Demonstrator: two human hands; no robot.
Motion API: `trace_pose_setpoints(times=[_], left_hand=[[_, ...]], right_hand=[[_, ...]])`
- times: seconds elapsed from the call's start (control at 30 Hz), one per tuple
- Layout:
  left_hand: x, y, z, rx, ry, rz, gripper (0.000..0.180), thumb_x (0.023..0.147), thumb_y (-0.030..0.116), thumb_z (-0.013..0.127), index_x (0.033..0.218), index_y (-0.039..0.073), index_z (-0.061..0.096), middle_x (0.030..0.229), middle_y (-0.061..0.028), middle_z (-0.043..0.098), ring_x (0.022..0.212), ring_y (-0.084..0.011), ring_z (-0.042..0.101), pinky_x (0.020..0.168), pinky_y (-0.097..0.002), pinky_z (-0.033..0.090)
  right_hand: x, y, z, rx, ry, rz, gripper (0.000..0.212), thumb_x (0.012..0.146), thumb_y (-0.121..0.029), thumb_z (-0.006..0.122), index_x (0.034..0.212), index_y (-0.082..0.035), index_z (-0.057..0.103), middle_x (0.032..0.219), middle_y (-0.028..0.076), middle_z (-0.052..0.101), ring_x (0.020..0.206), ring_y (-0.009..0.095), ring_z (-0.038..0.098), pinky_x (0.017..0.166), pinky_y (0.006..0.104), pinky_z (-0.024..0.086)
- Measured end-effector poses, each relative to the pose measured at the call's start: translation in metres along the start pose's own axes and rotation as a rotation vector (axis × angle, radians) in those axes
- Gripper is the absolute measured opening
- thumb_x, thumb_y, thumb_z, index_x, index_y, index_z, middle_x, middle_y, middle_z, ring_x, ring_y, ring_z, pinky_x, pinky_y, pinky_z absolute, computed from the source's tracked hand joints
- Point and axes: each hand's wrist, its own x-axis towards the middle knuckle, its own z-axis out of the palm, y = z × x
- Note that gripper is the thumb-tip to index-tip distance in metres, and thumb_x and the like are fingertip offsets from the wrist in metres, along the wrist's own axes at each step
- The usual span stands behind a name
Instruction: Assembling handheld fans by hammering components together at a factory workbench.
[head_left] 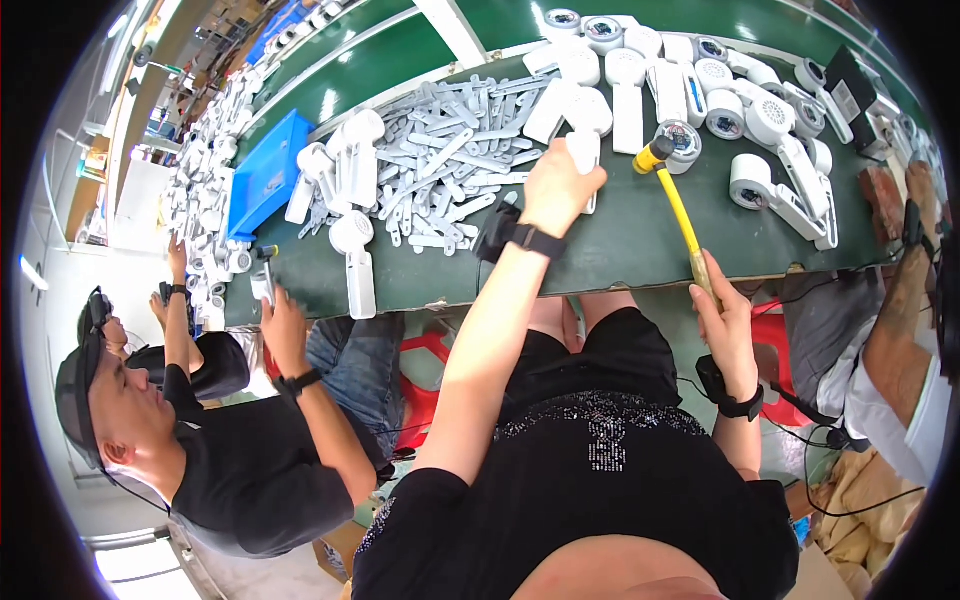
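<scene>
My left hand [562, 188] is closed around the handle of a white handheld device with a round head [588, 112], over the green workbench. In my right hand [725, 318] is a mallet [680, 210] with a yellow handle and a yellow-and-black head, gripped near the handle's end. The mallet's head is raised beside a round white device head [682, 150] whose open face shows inner parts. Several similar white devices [772, 120] lie beyond and to the right of both hands. Some have perforated faces, others open ones.
Left of my left hand lies a heap of flat grey-white strips [450, 150]. A blue tray [268, 175] and another white device [352, 250] are farther left. A co-worker [250, 470] sits at left holding a small hammer; another person's arm [900, 290] reaches in at right.
</scene>
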Motion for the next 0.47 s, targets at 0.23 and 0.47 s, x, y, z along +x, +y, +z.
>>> trace_pose_setpoints(times=[0.23,0.47], left_hand=[[-0.036,-0.034,-0.026,-0.327,-0.105,-0.007,0.057,0.072,0.023,0.074,0.120,0.001,0.054,0.110,-0.0223,0.062,0.103,-0.0369,0.061,0.089,-0.0421,0.048],[-0.075,-0.036,-0.037,0.241,0.135,0.224,0.068,0.065,0.015,0.083,0.126,0.011,0.052,0.113,-0.0153,0.056,0.104,-0.0279,0.058,0.094,-0.0413,0.045]], right_hand=[[-0.001,0.001,0.000,0.119,0.052,0.033,0.050,0.092,-0.007,0.058,0.141,-0.007,0.047,0.071,-0.005,0.045,0.054,0.003,0.037,0.048,0.0202,0.032],[-0.001,0.003,0.003,0.135,0.034,-0.019,0.052,0.091,-0.004,0.057,0.142,-0.010,0.046,0.072,-0.005,0.047,0.053,0.003,0.039,0.048,0.0198,0.033]])
